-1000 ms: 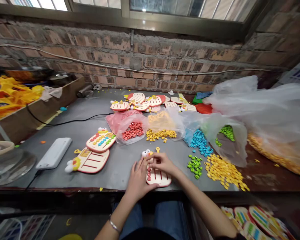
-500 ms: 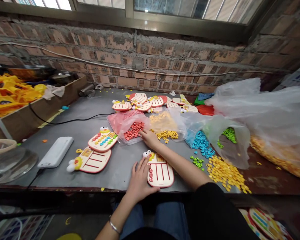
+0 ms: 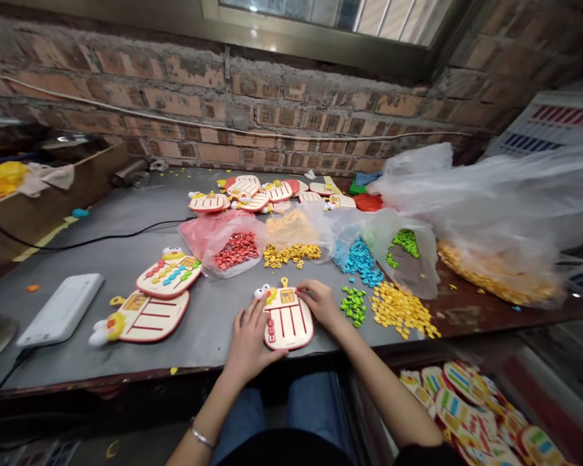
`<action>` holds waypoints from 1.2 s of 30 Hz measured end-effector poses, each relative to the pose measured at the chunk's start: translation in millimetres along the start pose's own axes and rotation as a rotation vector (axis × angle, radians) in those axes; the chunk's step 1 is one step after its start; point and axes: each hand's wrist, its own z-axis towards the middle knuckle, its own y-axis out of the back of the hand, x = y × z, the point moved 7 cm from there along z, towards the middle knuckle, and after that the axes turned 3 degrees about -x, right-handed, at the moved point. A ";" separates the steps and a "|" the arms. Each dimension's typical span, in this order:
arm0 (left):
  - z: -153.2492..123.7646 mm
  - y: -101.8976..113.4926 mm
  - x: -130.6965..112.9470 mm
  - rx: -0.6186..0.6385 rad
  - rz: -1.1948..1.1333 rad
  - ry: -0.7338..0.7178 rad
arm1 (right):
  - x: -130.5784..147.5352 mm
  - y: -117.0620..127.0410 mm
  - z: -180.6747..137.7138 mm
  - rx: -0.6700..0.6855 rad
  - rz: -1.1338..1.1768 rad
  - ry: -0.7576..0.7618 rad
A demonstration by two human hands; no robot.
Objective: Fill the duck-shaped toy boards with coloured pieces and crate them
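Observation:
A cream toy board [image 3: 296, 330] with a red rim, long slots and a duck head with bulging white eyes lies flat in front of me. Several red pieces [image 3: 271, 331] sit in its leftmost slot. My left hand [image 3: 249, 340] grips the board's left side, with fingertips by the duck head and the thumb at the bottom edge. At the upper right corner of the board is my right hand [image 3: 322, 303], thumb and fingers pinched together; anything between them is too small to make out. Red beads [image 3: 236, 250] and yellow beads [image 3: 291, 254] spill from bags beyond the board.
Blue beads [image 3: 362, 259], green beads [image 3: 354, 305] and a yellow heap [image 3: 401, 310] lie to the right. Two more boards [image 3: 155, 317] and a white power bank [image 3: 61, 309] are at the left. Other boards [image 3: 247, 188] are piled behind the bags. Finished-looking boards [image 3: 471, 414] fill a spot below right.
My right hand has moved from the bag of red beads back to the board's upper right corner. My left hand stays on the board. The view has turned to the right.

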 end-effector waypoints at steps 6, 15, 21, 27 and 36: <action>0.1 -2.9 0.4 -0.006 0.056 -0.006 | -5.5 -8.0 -2.7 -0.001 -0.158 -0.008; -1.3 -6.8 2.8 0.007 -0.004 0.021 | 11.0 -12.0 -15.5 0.129 -0.006 -0.087; -2.1 -9.8 6.1 0.024 -0.038 0.026 | 41.2 -48.3 5.9 0.273 -0.042 0.115; -2.3 -9.0 9.7 -0.004 -0.100 0.058 | 54.7 -54.9 6.0 0.384 0.032 0.176; -1.8 -5.4 6.0 0.011 -0.094 0.057 | 0.2 -38.0 83.1 0.199 0.107 -0.060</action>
